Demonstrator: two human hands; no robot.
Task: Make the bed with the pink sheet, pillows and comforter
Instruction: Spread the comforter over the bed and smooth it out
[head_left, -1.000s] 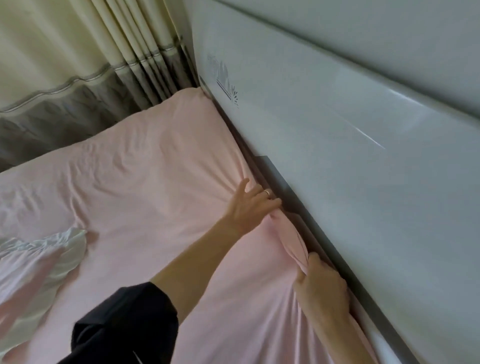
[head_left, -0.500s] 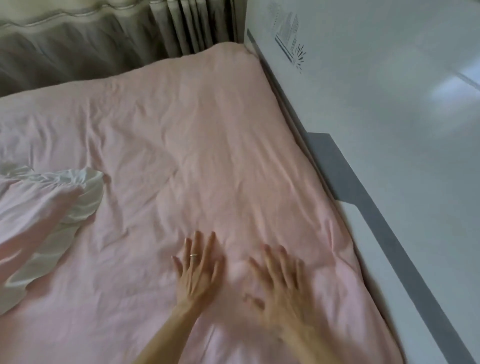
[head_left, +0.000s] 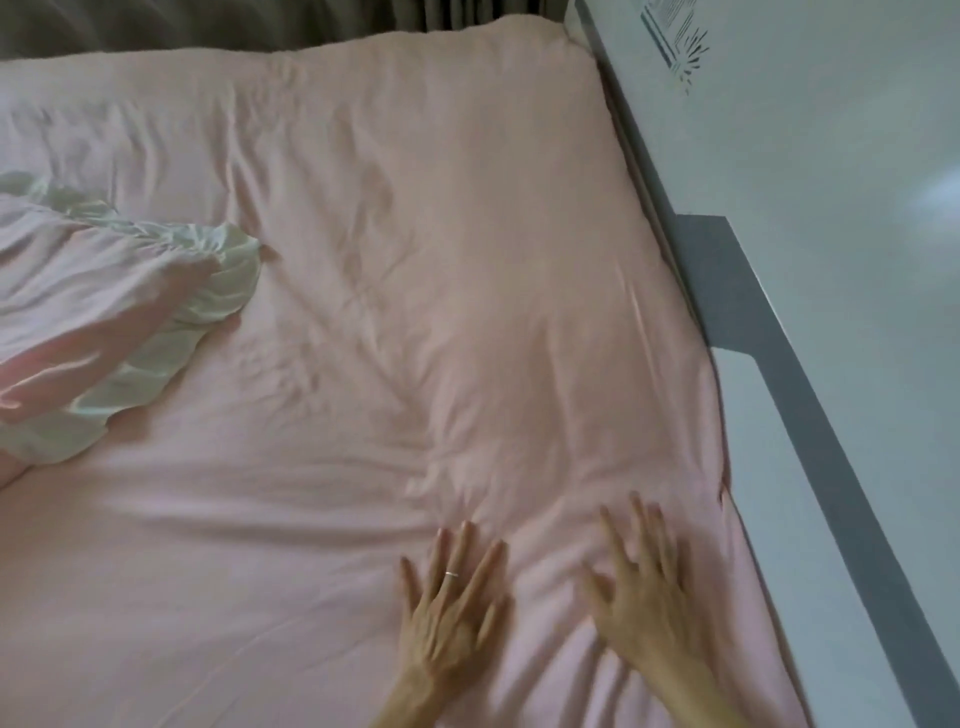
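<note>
Left hand (head_left: 451, 613), right hand (head_left: 644, 597) flat on pink sheet (head_left: 415, 291) — fingers spread, pointing away; creases fan outward.

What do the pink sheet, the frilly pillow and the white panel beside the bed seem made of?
Pink sheet: soft matte woven cloth, perhaps cotton; fine creases, no shine.
Frilly pillow: satin-like fabric; glossy highlights on its pink face and pale frill.
White panel: hard glossy board, maybe lacquered; it reflects light.

We see a plain pale pink sheet (head_left: 415, 260), a pink pillow (head_left: 93, 291) with a whitish-green frill, a white headboard (head_left: 857, 260) banded grey, and dull grey curtains (head_left: 208, 26).
</note>
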